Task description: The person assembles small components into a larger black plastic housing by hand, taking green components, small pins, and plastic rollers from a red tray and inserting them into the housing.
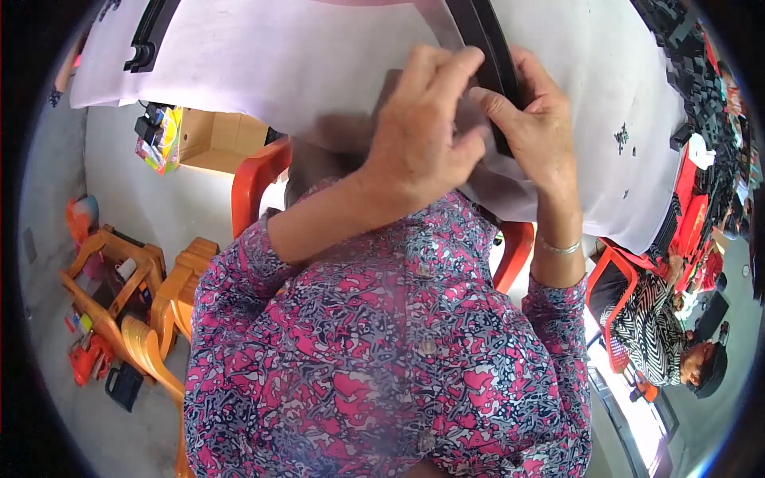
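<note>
A long black strip with a channelled profile (484, 36) runs down from the far edge of the white-covered table (319, 64) towards my body. My right hand (538, 127) grips its near end, thumb on top and fingers along the right side. A silver bracelet (560, 248) circles that wrist. To the left of the strip is my left hand (422, 119), its fingers bent and the thumb held apart from them. Its index fingertip is beside the strip; nothing shows in the hand.
Another black channelled piece (151, 40) lies at the table's far left. Many small black parts (693, 64) are heaped at the right, with tiny dark bits (621, 137) nearer. A cardboard box (223, 139) and wooden chairs (143, 319) stand left. Another person (649, 327) sits right.
</note>
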A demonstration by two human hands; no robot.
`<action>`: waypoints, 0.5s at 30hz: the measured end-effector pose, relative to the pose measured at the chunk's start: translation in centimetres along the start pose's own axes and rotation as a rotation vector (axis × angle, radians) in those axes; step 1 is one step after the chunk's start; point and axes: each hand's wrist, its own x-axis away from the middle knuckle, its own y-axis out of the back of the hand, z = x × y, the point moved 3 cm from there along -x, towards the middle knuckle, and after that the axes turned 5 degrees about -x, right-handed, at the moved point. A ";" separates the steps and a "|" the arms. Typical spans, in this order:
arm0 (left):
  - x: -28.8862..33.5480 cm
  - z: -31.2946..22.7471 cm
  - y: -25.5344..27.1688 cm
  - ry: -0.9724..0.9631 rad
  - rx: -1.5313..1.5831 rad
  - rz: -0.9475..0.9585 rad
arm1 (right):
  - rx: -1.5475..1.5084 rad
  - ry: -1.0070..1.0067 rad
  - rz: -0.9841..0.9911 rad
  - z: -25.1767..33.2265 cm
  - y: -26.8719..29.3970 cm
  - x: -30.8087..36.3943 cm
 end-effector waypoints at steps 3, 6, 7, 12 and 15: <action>-1.9 0.5 2.0 -0.165 -0.238 -0.113 | 0.302 0.257 0.099 0.5 1.1 -1.6; -4.0 -0.1 2.3 -0.304 -0.441 -0.213 | 0.341 0.395 0.236 0.2 2.0 -2.8; -5.2 1.3 1.8 -0.594 -0.472 -0.344 | 0.336 0.394 0.244 0.5 2.1 -2.9; -4.7 0.5 2.8 -0.430 -0.538 0.089 | 0.664 0.506 0.288 1.3 2.9 -3.2; -4.4 1.7 2.4 -0.373 -0.537 0.162 | 0.767 0.712 0.013 3.3 2.5 -1.7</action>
